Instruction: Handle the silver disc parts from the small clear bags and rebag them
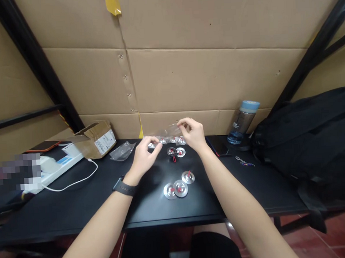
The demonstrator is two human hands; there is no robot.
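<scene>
A clear plastic bag [168, 132] stretches between my two hands near the back of the black table. My right hand [191, 132] pinches its right end between thumb and fingertips. At its left end, my left hand [146, 151] has its thumb and fingers curled close around the plastic. Several shiny wrapped discs [173, 139] show beneath or behind the bag. Just in front of them lie a silver disc [181, 152] and a red loop [174, 159]. Nearer the front edge are a silver disc [188, 177] and two overlapping discs [180, 188], each with a red piece at its middle.
An open cardboard box [96, 140], a loose plastic bag [123, 151] and a white power strip [61, 165] with a cable are on the left. A water bottle [243, 123], a phone [219, 145], a small keychain [245, 162] and a black backpack [309, 148] are on the right.
</scene>
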